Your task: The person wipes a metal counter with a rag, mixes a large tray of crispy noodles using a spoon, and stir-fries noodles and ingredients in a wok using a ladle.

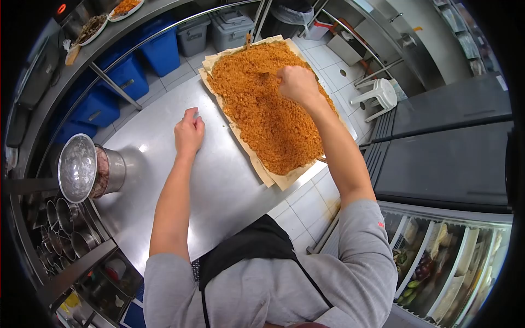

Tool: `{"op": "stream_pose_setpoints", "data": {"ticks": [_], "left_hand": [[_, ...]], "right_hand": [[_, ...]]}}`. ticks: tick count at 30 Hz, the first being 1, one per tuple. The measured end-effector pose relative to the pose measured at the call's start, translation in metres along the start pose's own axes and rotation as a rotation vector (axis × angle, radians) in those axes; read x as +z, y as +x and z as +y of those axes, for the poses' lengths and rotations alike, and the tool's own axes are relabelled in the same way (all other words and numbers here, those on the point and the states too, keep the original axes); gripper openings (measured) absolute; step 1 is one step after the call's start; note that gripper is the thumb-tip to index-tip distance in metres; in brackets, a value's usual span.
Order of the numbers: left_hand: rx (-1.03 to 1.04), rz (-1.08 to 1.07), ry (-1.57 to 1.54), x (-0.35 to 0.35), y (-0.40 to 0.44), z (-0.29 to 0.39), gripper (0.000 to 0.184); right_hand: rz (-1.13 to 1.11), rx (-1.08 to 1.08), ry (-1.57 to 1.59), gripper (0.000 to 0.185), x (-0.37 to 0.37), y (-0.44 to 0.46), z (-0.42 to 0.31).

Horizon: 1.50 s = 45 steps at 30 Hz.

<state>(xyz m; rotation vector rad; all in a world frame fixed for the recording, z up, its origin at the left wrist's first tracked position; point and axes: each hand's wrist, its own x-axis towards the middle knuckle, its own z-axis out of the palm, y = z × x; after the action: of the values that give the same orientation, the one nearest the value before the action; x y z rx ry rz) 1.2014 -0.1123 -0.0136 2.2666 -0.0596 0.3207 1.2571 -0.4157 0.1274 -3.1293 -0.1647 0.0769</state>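
Note:
A broad layer of orange-brown crumbly food (262, 109) lies on parchment paper (252, 158) at the right part of the steel table (213, 180). Over the upper right of the food, my right hand (298, 83) is closed, its fingers wrapped round something; a small dark tip shows at its left, sunk in the food, and I cannot make out the tool fully. My left hand (189, 133) hangs over the bare metal left of the paper, holding nothing, with its index finger stretched out and the others curled.
A steel pot (114, 168) with a metal bowl (77, 168) tilted against it stands at the table's left. Blue bins (159, 53) sit under the far counter. A white stool (377, 97) and dark fridge doors (443, 169) are on the right.

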Motion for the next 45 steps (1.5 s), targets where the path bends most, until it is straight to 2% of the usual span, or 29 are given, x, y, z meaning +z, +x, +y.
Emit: {"op": "stream_pose_setpoints", "data": {"ticks": [5,8,11,14,17,20,23,26,29,30,33,39,42,45], "left_hand": [[-0.001,-0.006,0.013,0.002,0.003,-0.004,0.027],[-0.023,-0.021,0.030,0.000,-0.001,-0.002,0.027],[-0.007,-0.018,0.028,0.004,0.003,-0.004,0.026],[-0.004,-0.016,0.043,0.004,0.001,-0.007,0.026],[0.000,-0.031,0.040,0.004,0.000,-0.005,0.026],[0.011,-0.018,0.044,0.004,0.000,-0.006,0.026],[0.011,-0.028,0.024,0.004,-0.001,-0.007,0.027],[0.026,-0.021,0.027,0.007,0.001,-0.011,0.027],[0.019,-0.017,0.027,0.005,0.000,-0.009,0.027],[0.018,-0.020,0.022,0.005,0.000,-0.008,0.027],[-0.003,-0.026,0.017,0.006,0.001,-0.008,0.027],[-0.001,-0.018,0.033,0.005,0.000,-0.005,0.027],[-0.007,-0.022,0.036,0.005,0.001,-0.006,0.027],[0.033,0.009,0.039,0.007,0.000,-0.009,0.026]], "right_hand": [[0.021,0.113,0.083,0.023,0.039,0.035,0.024],[-0.012,0.103,0.048,0.025,0.028,0.037,0.029],[0.012,0.100,-0.008,0.025,0.000,0.011,0.036],[-0.039,0.040,0.065,0.022,-0.009,-0.036,0.041],[-0.065,0.069,0.128,0.023,0.031,-0.062,0.040],[-0.070,0.092,0.099,0.025,0.038,-0.083,0.023],[-0.020,0.034,0.126,0.021,0.033,-0.102,0.021],[0.042,0.097,0.154,0.018,0.007,-0.116,0.025],[0.061,0.147,0.046,0.018,-0.013,-0.115,0.037],[0.002,0.169,0.006,0.018,-0.007,-0.106,0.045],[-0.001,0.145,0.068,0.019,0.029,-0.077,0.058],[-0.005,0.142,0.169,0.027,0.039,-0.011,0.045],[-0.001,0.058,0.099,0.027,0.031,0.000,0.036],[-0.018,0.103,0.042,0.026,-0.005,-0.021,0.036]]}}
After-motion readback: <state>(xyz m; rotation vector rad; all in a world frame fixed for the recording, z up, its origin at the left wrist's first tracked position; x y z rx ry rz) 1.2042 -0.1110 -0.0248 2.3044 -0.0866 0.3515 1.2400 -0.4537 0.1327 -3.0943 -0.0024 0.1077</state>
